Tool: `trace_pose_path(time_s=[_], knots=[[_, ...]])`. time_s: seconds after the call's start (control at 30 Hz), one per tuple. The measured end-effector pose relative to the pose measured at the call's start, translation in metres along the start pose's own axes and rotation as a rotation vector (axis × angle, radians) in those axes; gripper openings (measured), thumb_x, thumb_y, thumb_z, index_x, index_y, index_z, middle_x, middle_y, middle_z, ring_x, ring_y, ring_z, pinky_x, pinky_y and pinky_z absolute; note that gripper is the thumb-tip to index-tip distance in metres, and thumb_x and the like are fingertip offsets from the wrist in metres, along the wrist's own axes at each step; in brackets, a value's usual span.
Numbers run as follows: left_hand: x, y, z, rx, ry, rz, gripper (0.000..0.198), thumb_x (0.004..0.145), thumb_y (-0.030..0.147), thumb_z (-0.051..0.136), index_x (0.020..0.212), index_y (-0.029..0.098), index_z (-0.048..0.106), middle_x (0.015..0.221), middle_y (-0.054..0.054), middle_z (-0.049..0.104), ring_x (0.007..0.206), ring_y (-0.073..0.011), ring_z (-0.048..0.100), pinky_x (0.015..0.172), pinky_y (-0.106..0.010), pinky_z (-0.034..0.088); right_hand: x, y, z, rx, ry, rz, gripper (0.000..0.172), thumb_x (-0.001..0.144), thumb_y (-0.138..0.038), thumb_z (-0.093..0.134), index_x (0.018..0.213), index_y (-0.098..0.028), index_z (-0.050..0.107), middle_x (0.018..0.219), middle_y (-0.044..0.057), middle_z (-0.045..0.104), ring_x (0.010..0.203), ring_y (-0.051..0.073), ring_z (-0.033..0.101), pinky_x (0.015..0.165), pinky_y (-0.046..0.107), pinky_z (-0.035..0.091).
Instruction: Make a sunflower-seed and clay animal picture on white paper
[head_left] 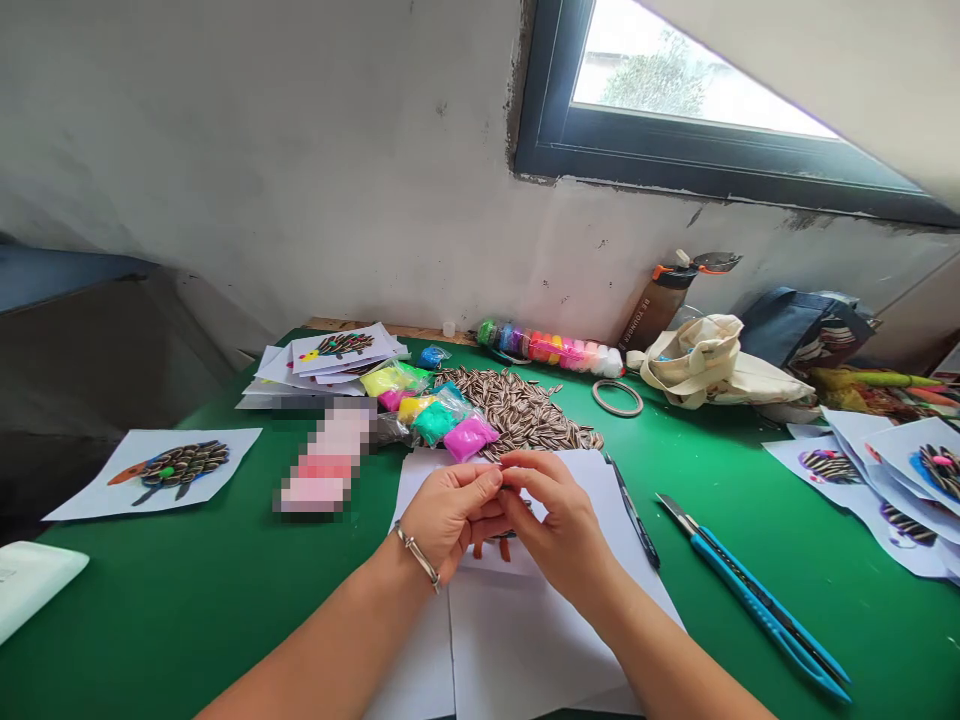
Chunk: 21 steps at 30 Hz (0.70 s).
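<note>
Closely held above white paper [600,530], left hand [450,515] and right hand [559,530], fingers [525,472] together, whether clamped on anything impossible to tell.

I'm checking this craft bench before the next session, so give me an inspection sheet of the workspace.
Surface: green table, with loose sheets lying on it.
Job's things: white paper under the hands; pile of striped sunflower seeds; bags of coloured clay; seed-and-clay animal pictures.
Clutter: blue utility knife, black pen, tan ring, canvas bag, water bottle.
Hands: left hand and right hand meet over the paper, fingertips together on something too hidden to name; bracelet on the left wrist.
Cables: nothing seen.
Surroundings: grey plaster wall, window above the table.
</note>
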<state>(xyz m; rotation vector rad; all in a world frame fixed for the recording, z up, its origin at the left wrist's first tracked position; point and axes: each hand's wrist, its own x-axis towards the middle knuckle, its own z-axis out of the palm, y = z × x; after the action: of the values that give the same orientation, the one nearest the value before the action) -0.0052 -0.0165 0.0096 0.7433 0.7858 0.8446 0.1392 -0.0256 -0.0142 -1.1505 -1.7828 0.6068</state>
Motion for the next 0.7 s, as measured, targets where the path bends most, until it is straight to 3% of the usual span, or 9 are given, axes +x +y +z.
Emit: trace_pose_path(time_s=[0.13,0.27,0.5,0.7], knots=[[0.001,-0.002,-0.002,-0.068,0.013,0.003,0.032,0.070,0.036,0.078,0.088,0.012,0.068,0.072,-0.007,0.069,0.069,-0.0207,0.069,0.061,-0.029,0.054,0.002,-0.003,-0.001,0.076,0.047,0.027,0.017,0.086,-0.021,0.054,0.088,-0.025,0.070,0.107,0.008,0.062,0.099,0.021,0.058,0.086,0.037,0.051],[0.002,-0.002,-0.003,-0.133,0.040,-0.012,0.030,0.068,0.027,0.080,0.093,0.013,0.069,0.081,-0.008,0.071,0.083,-0.0221,0.069,0.079,-0.034,0.054,0.003,-0.008,-0.002,0.146,0.075,0.094,0.014,0.084,-0.024,0.058,0.086,-0.025,0.072,0.106,0.007,0.064,0.100,0.022,0.060,0.088,0.037,0.049],[0.004,-0.004,-0.005,-0.114,0.092,0.000,0.031,0.067,0.030,0.081,0.091,0.014,0.069,0.075,-0.006,0.071,0.073,-0.0186,0.069,0.070,-0.029,0.054,0.001,-0.010,-0.003,0.153,0.087,0.071,0.020,0.085,-0.021,0.057,0.100,-0.026,0.070,0.108,0.008,0.065,0.103,0.022,0.060,0.091,0.039,0.049],[0.005,-0.006,-0.006,-0.079,0.099,0.006,0.031,0.068,0.036,0.080,0.086,0.013,0.068,0.065,-0.004,0.067,0.059,-0.0150,0.065,0.056,-0.023,0.049,-0.001,-0.004,-0.003,0.048,0.083,-0.020,0.021,0.087,-0.019,0.055,0.099,-0.026,0.070,0.107,0.008,0.064,0.099,0.021,0.060,0.086,0.038,0.052]])
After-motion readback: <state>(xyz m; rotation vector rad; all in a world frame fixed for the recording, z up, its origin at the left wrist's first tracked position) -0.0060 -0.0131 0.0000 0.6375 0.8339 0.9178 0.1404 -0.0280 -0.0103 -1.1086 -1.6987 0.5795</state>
